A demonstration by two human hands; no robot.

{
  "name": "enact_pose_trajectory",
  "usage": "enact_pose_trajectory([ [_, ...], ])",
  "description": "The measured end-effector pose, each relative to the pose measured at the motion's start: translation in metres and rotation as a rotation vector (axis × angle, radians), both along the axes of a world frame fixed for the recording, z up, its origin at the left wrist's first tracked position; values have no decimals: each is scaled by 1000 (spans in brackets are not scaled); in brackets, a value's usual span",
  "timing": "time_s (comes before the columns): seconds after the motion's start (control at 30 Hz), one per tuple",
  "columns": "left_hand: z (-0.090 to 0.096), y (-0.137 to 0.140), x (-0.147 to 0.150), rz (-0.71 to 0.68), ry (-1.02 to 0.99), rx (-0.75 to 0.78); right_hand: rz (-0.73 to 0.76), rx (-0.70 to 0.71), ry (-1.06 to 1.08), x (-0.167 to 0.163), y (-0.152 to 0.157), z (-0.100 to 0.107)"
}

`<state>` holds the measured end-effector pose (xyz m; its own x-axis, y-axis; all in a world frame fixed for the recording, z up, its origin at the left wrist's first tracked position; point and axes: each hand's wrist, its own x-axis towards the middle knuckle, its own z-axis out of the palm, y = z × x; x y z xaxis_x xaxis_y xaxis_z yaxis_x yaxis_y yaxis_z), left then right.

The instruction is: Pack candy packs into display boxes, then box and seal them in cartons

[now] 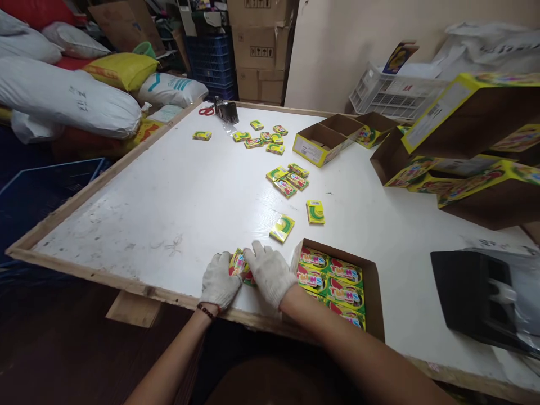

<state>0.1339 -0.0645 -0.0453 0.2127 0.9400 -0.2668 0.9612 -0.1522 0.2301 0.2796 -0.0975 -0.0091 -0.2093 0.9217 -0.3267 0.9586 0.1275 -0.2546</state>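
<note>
My left hand [220, 280], in a white knit glove, is closed on the left side of a small red, yellow and green carton [238, 263] at the table's near edge. From the right, my right hand [271, 274], gloved too, grips the same carton and covers much of it. Whether a second carton lies under the fingers I cannot tell. Right of my right hand stands an open display box [374, 298] holding rows of cartons marked "TWINS" [345, 272]; my forearm hides its near corner. Two loose cartons, a nearer one [282, 227] and another [315, 212], lie just beyond my hands.
More loose cartons [254, 142] are scattered farther back, near red scissors [206, 111] and a tape dispenser [226, 111]. Open display boxes [310, 151] are stacked at the right. A black device [468, 292] sits at the right edge. A wooden rim [101, 275] borders the white table.
</note>
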Motion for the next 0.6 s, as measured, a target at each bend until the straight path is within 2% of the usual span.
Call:
enact_pose_trajectory([
  [0.07,2,-2,1,-19,39,0,83,-1,-67,13,14,-6],
  [0.17,6,-6,-5,-41,126,-31,123,-112,-48,22,24,-17],
  [0.3,6,-7,-17,7,73,-54,142,-208,-4,20,21,-19],
  [0.4,3,-8,-19,92,-95,-132,177,-332,-21,14,11,-7],
  [0.47,1,-12,-20,121,-271,-189,147,-358,-10,11,2,3],
  [0.6,-6,-26,-25,-3,-581,-162,-82,-162,-17,7,-16,6],
])
